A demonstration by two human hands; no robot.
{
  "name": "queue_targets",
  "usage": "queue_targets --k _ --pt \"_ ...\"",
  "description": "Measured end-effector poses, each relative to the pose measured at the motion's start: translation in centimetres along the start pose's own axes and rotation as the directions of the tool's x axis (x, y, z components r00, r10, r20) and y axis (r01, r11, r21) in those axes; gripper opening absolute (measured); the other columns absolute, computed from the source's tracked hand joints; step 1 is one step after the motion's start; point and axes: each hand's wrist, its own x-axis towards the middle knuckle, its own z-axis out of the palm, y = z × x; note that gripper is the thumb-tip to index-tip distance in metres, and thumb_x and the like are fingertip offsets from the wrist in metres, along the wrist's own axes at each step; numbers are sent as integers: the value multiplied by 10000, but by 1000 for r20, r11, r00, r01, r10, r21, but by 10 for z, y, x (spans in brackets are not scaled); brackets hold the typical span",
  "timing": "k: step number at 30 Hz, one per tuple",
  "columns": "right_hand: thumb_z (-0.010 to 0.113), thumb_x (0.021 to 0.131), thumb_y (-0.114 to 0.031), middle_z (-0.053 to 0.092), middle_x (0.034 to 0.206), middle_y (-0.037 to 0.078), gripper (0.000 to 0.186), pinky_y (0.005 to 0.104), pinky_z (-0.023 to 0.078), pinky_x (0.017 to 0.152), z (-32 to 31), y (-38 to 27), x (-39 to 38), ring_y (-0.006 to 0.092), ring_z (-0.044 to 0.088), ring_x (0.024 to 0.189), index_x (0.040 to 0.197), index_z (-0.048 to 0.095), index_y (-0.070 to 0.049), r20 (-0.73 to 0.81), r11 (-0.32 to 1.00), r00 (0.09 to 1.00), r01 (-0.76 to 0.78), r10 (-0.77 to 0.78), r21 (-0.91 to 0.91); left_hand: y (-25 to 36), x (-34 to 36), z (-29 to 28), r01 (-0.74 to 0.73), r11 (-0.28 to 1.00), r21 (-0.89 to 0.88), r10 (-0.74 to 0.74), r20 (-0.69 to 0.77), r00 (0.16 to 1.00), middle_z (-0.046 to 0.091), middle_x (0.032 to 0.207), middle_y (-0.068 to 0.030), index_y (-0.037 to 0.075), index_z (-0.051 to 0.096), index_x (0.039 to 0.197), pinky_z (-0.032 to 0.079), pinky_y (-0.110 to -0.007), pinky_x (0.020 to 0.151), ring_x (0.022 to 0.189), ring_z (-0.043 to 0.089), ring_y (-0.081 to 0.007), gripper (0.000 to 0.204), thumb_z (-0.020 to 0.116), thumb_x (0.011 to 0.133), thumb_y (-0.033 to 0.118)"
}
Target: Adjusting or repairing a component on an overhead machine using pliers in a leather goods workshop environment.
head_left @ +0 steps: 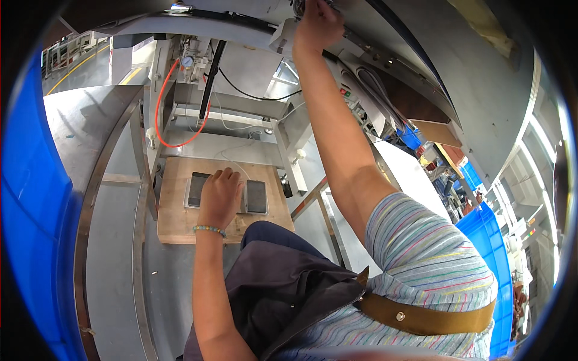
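Note:
My left hand (221, 195) is in front of two dark pads with light metal frames, a left pad (196, 189) and a right pad (256, 197). They look like foot pedals and rest on a wooden board (171, 216) low down. The fingers are curled; whether they touch a pad or hold something is hidden. A beaded bracelet circles that wrist. Stretched far up, my right hand (318, 27) is closed at the underside of a grey machine, next to a round metallic part (299, 7). What its fingers grip cannot be made out.
A metal-topped table (90, 120) and a blue bin (36, 210) stand at left. An orange hose (159, 117) loops from a pressure gauge (188, 61). The grey machine body (481, 78) overhangs the upper right. Another blue bin (490, 240) stands behind my right arm.

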Motion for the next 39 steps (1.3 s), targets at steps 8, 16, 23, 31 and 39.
queue_targets --k 8,16,23,31,39 --pt "689 800 -156 659 731 158 172 366 454 614 8 -14 1 238 606 626 833 719 10 11 956 968 -247 249 160 -8 -5 7 -1 1000 13 1 20 1000 602 906 -114 19 606 895 477 -420 759 883 585 -310 118 634 799 82" --pt "666 814 -73 657 820 63 148 258 460 674 -1 1 -6 115 584 739 903 690 42 74 870 935 -350 346 347 -18 -12 9 12 999 34 -13 27 1000 602 910 -110 26 596 882 483 -408 770 883 582 -299 114 640 797 88" --pt "701 802 -250 675 770 163 268 374 485 672 2 18 -2 264 631 683 851 713 14 -65 984 990 -116 126 139 -16 -12 13 6 999 52 -10 78 997 606 912 -113 30 598 885 484 -408 774 885 585 -291 112 638 805 97" --pt "690 798 -281 689 779 151 276 384 495 695 -1 -4 7 291 648 708 809 700 -5 69 968 966 -249 250 -17 -20 -16 19 29 998 63 -38 139 990 613 916 -121 21 605 875 474 -402 796 903 591 -298 121 638 815 121" --pt "673 797 -240 703 839 162 262 384 488 686 1 -4 8 304 659 741 798 681 22 40 978 981 -186 190 -90 -24 -20 23 27 998 58 -35 144 989 621 920 -116 26 614 878 473 -403 800 908 598 -292 130 646 808 130"
